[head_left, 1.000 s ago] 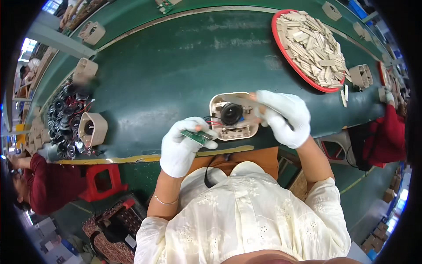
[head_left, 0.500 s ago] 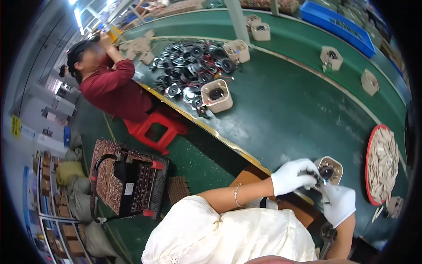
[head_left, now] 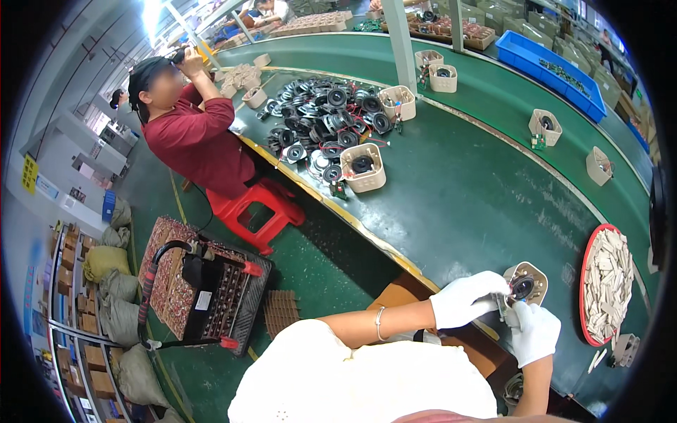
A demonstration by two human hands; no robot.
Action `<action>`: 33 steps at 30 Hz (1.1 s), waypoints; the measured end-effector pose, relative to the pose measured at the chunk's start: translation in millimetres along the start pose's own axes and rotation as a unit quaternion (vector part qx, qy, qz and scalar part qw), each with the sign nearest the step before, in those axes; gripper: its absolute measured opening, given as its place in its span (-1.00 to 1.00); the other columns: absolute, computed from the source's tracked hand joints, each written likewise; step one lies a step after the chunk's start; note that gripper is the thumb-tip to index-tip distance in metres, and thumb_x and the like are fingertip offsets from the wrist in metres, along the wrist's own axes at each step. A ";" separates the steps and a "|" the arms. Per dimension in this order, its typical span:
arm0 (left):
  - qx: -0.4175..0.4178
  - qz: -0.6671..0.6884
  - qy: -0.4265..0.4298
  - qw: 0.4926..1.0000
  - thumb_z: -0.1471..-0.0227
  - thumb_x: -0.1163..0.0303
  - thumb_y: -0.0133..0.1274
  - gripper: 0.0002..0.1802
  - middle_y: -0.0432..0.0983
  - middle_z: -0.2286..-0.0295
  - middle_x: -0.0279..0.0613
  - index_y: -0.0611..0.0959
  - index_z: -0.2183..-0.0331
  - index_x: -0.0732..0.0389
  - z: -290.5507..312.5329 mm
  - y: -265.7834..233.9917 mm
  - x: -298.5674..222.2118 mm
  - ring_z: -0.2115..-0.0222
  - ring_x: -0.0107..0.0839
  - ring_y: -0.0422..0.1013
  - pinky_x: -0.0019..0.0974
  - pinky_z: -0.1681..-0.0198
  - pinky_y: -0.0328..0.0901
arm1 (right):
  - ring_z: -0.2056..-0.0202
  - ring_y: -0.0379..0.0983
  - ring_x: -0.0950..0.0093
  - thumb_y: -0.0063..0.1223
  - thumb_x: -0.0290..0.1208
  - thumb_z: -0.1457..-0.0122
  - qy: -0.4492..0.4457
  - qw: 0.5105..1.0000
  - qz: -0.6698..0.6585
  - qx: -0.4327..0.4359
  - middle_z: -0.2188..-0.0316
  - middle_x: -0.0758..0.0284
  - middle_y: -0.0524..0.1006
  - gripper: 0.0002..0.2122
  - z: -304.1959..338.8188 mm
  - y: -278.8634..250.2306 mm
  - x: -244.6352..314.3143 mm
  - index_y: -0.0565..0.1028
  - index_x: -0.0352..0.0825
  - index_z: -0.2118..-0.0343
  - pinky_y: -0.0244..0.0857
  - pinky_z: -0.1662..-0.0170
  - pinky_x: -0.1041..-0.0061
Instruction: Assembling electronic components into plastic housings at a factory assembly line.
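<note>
White gloves cover both my hands, which meet at the near edge of the green workbench [head_left: 451,190]. Between the fingertips is a small greyish part, blurred and mostly covered, that may be a circuit board. My left hand [head_left: 465,300] pinches it from the left. From the right, my right hand [head_left: 534,333] closes on it with bent fingers. Just beyond them stands a beige plastic casing [head_left: 539,278], open side up, with a round black speaker [head_left: 522,286] inside. The fingers are right at the casing's near side.
A red-rimmed tray [head_left: 584,296] of beige strips stands at right. Farther left are a pile of speakers [head_left: 331,106] and another casing [head_left: 364,185]. A co-worker [head_left: 187,134] sits by a red stool [head_left: 257,211]. A loaded trolley [head_left: 204,289] stands on the floor. Casings and a blue bin [head_left: 550,74] lie beyond.
The whole view has shifted as my head moved. My hands have drawn closer together over the small part, and the right hand's fingers have curled in more. The casing stays in front of them.
</note>
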State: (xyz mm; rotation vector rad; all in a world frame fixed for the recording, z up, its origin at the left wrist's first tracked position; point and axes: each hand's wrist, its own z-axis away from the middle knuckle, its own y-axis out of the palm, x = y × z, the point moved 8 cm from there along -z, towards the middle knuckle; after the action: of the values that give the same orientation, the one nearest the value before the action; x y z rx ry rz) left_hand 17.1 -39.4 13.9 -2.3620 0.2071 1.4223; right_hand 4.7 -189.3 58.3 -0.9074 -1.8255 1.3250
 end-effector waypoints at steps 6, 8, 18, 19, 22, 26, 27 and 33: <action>-0.159 -0.116 -0.032 0.980 -0.11 0.58 0.05 -0.50 0.40 -0.07 -0.04 0.50 -0.11 0.17 9.2 -59.7 -18.6 0.31 -0.39 0.52 -0.32 0.18 0.46 | 0.40 0.53 0.18 0.30 -0.51 0.05 0.035 0.998 -0.045 -0.029 0.46 0.17 0.55 -0.70 -29.6 -5.0 -40.5 0.56 -0.25 0.19 0.39 0.30 0.26; -0.196 -0.123 -0.071 0.970 -0.14 0.57 0.03 -0.56 0.45 -0.02 -0.09 0.51 -0.09 0.22 16.5 -94.5 -15.4 0.33 -0.45 0.52 -0.38 0.22 0.46 | 0.40 0.54 0.20 0.30 -0.51 0.07 0.061 0.995 -0.079 -0.011 0.44 0.15 0.56 -0.60 -33.6 -13.2 -45.2 0.53 -0.27 0.09 0.40 0.28 0.28; -0.550 -0.063 -0.031 0.832 -0.23 0.49 0.00 -0.62 0.55 0.23 -0.13 0.47 -0.07 0.32 131.7 -359.1 -67.4 0.40 -0.42 0.51 -0.39 0.37 0.46 | 0.31 0.35 0.58 -0.05 -0.60 -0.29 0.255 0.927 -0.204 -0.185 0.29 0.38 0.49 -0.59 50.9 -48.1 -98.0 0.37 -0.40 -0.22 0.28 0.17 0.57; -0.574 0.019 0.038 0.818 -0.23 0.47 0.03 -0.63 0.55 0.23 -0.13 0.50 -0.06 0.30 149.0 -398.4 -67.3 0.37 -0.41 0.51 -0.40 0.36 0.45 | 0.22 0.40 0.57 0.02 -0.53 -0.28 0.255 0.904 -0.288 -0.184 0.17 0.30 0.55 -0.64 43.2 -35.5 -71.5 0.45 -0.43 -0.13 0.30 0.10 0.58; -0.667 -0.128 0.057 0.732 -0.25 0.44 0.04 -0.58 0.52 0.19 -0.15 0.44 -0.10 0.32 181.5 -491.2 -110.5 0.37 -0.44 0.48 -0.41 0.36 0.44 | 0.48 0.45 0.55 0.09 -0.57 -0.10 0.058 0.941 -0.329 -0.061 0.31 0.29 0.59 -0.80 -52.0 -9.9 50.1 0.62 -0.44 0.21 0.36 0.35 0.56; -0.697 -0.280 0.137 0.646 -0.23 0.44 0.08 -0.54 0.48 0.07 -0.15 0.43 -0.13 0.35 218.9 -602.1 -179.7 0.21 -0.41 0.46 -0.37 0.21 0.43 | 0.56 0.41 0.64 0.07 -0.57 -0.14 0.045 0.829 -0.552 0.085 0.44 0.36 0.56 -0.79 -151.2 15.5 149.2 0.61 -0.45 0.17 0.30 0.49 0.61; -0.690 -0.332 0.156 0.624 -0.22 0.44 0.10 -0.53 0.48 0.04 -0.13 0.43 -0.13 0.34 228.1 -624.5 -194.4 0.16 -0.41 0.45 -0.37 0.17 0.42 | 0.53 0.43 0.65 0.07 -0.56 -0.15 0.066 0.817 -0.560 0.119 0.45 0.36 0.56 -0.78 -168.1 21.4 163.4 0.60 -0.45 0.15 0.31 0.46 0.63; -0.693 -0.389 0.068 0.603 -0.17 0.34 0.19 -0.42 0.46 -0.03 -0.05 0.43 -0.14 0.37 206.6 -702.0 -201.0 0.05 -0.38 0.43 -0.32 0.05 0.38 | 0.34 0.55 0.30 0.12 -0.42 -0.09 -0.027 0.975 -0.209 0.075 0.33 0.13 0.57 -0.65 -264.4 57.8 117.8 0.52 -0.32 0.02 0.42 0.19 0.34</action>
State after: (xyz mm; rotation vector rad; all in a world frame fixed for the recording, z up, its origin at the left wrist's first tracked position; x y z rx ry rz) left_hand -29.1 672.9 271.7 -2.6942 -2.3869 0.8723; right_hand 176.1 49.9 80.6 -0.3799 -1.8043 1.2030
